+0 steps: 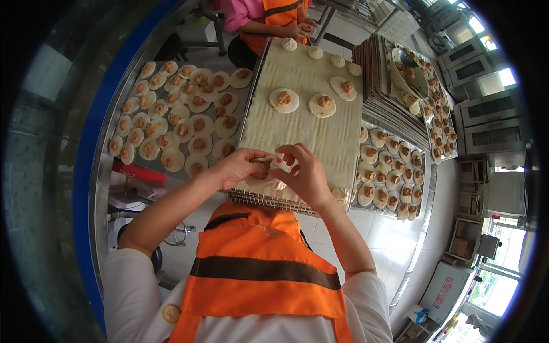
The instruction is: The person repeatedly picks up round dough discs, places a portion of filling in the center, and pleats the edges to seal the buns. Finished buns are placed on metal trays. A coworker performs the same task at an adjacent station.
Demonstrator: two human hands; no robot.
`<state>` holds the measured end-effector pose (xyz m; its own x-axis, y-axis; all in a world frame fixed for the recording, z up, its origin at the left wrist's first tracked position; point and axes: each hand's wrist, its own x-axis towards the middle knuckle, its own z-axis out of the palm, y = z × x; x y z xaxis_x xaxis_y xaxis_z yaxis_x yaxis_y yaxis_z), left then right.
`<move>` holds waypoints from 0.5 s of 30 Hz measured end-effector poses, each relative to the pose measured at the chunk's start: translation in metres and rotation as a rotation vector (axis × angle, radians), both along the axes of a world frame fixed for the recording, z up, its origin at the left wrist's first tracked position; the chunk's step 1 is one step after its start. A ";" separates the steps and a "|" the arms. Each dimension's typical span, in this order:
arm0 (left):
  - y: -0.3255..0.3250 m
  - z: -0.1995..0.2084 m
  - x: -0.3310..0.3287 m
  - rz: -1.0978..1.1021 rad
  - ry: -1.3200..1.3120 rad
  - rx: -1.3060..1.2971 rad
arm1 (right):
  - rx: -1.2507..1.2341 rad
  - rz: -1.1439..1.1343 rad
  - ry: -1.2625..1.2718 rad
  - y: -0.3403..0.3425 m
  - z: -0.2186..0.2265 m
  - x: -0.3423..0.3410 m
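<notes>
Between my two hands is a half-closed bun [260,180], a round dough wrapper with its edge being gathered, held over the near edge of the cloth-lined tray [297,137]. My left hand [243,167] cups it, with the thumb at the opening. The fingers of my right hand [303,174] pinch the dough edge on the other side. Farther up the tray lie a flat wrapper with filling [284,100], a second filled wrapper [322,106] and a third [343,88]. One pleated bun [340,195] sits at the near right corner, partly behind my right hand.
Several filled wrappers cover a tray at left [166,123] and another at right [392,174]. Finished buns [315,52] line the far tray edge. Stacked trays [380,86] and a bowl of filling [407,74] stand at right. Across the tray, a person in an orange apron [280,14] holds a wrapper.
</notes>
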<state>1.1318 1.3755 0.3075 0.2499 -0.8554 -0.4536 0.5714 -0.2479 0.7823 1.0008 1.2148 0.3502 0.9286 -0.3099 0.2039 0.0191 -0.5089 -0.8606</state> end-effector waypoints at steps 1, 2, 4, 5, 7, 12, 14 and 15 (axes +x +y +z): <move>-0.001 0.000 -0.001 -0.030 -0.030 0.057 | 0.010 0.030 0.110 0.000 0.000 0.001; -0.001 0.000 -0.001 -0.063 -0.059 0.108 | 0.008 0.075 0.162 0.000 0.000 0.001; -0.003 0.003 -0.001 -0.134 -0.132 0.148 | -0.118 0.155 0.287 -0.001 -0.001 0.003; -0.004 0.005 -0.001 -0.175 -0.176 0.138 | -0.138 0.182 0.145 -0.003 -0.002 0.003; -0.007 0.011 -0.002 -0.227 -0.286 0.110 | -0.182 0.229 -0.003 -0.005 -0.004 0.002; -0.014 0.023 0.000 0.000 -0.184 0.097 | 0.130 0.051 0.269 -0.016 -0.004 0.000; -0.012 0.027 -0.002 0.081 0.052 0.120 | 0.165 0.025 0.255 -0.015 -0.004 -0.004; -0.011 0.028 -0.003 0.125 0.165 0.118 | 0.126 0.047 0.208 -0.012 -0.004 -0.007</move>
